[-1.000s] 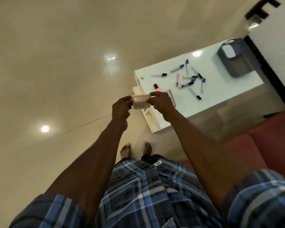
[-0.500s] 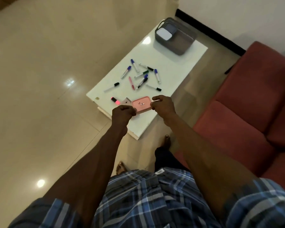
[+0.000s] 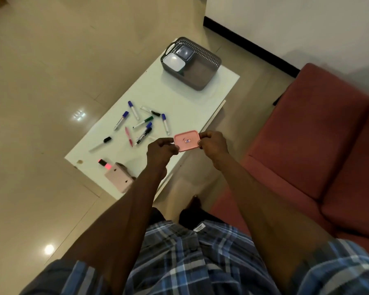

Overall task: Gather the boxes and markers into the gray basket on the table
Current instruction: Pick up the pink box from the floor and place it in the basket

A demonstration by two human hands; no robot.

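Note:
A pink box [image 3: 187, 140] is held flat between my left hand [image 3: 160, 150] and my right hand [image 3: 213, 143], above the near right edge of the white table [image 3: 179, 99]. Each hand pinches one end. A second pink box [image 3: 119, 177] lies on the table's near corner, beside a black and pink highlighter [image 3: 104, 163]. Several markers [image 3: 141, 124] with blue, green, black and pink caps lie scattered in the table's middle. The gray basket [image 3: 202, 67] stands at the far end, with two white boxes [image 3: 174, 62] inside it.
A red sofa [image 3: 320, 150] runs along the right, close to the table. Glossy beige floor tiles [image 3: 41, 103] lie to the left. A white wall with a black skirting [image 3: 249, 43] stands behind the basket. My legs in plaid shorts fill the bottom.
The view has swung so the table sits more central and closer. Both hands keep hold of the pink box, which has moved right, away from the second box on the corner.

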